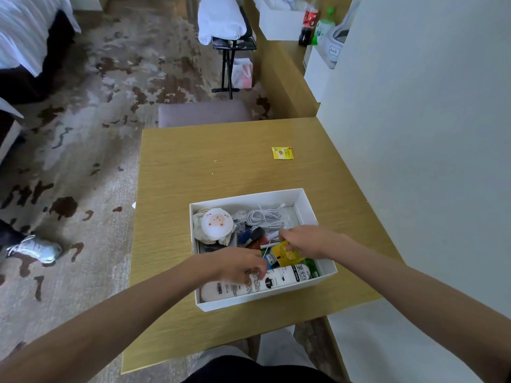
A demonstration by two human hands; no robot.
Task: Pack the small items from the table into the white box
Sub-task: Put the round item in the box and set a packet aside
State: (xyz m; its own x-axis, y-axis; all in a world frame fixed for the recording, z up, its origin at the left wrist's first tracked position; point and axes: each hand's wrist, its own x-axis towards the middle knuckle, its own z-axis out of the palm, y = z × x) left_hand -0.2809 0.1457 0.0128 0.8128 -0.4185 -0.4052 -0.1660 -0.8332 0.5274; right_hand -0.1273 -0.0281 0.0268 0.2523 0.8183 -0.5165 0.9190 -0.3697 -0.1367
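The white box (304, 200) sits on the wooden table (221, 161), near its front right. Inside lie a round sheep-face plush (216, 223), a coiled white cable (262, 217), a long white tube with black print (276, 280) and several smaller items. My right hand (305, 241) reaches into the box and pinches a yellow packet (286, 254) over the tube. My left hand (237, 265) rests inside the box with its fingertips on the white tube. A yellow tea-bag sachet (282, 153) lies alone on the table beyond the box.
A white wall (414, 134) borders the table's right side. A grey stool (203, 111) stands behind the far edge. Patterned carpet lies to the left, with another person's white sneaker (36, 248) on it. Bottles (311, 20) stand on a far counter.
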